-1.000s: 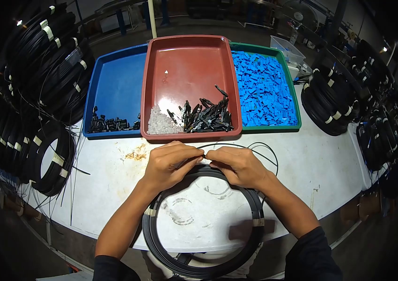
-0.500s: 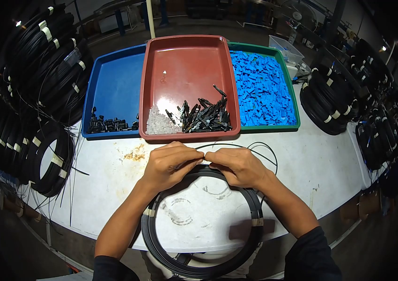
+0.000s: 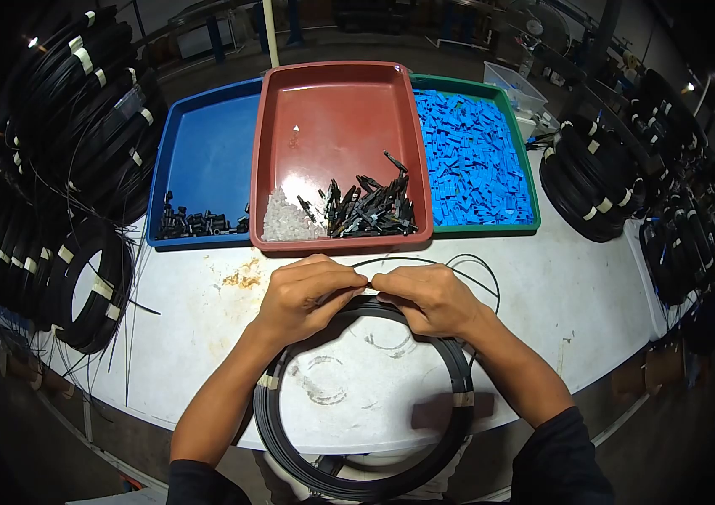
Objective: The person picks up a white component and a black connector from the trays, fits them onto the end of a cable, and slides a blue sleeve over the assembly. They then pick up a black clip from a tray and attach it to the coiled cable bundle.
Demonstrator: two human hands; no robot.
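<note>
My left hand (image 3: 311,290) is closed in a pinch above the far side of a coil of black cable (image 3: 267,421). A loose black cable end (image 3: 391,260) runs from behind the right hand to the left fingers, which appear to grip it. Facing it, my right hand (image 3: 429,295) is also pinched, its fingertips almost meeting the left ones. Something small and dark shows between the fingertips, too small to name. Pale tape (image 3: 463,399) binds the coil, which lies on the white table and overhangs its near edge.
Beyond the hands stand a blue tray (image 3: 206,151) with black parts, a red tray (image 3: 336,118) with clear pieces and black connectors, and a green tray (image 3: 532,198) full of blue pieces. Taped cable coils are stacked at left (image 3: 92,290) and right (image 3: 593,181).
My right hand has shifted very slightly right, so the gap between the fingertips is a little wider. The left hand, coil and trays look the same.
</note>
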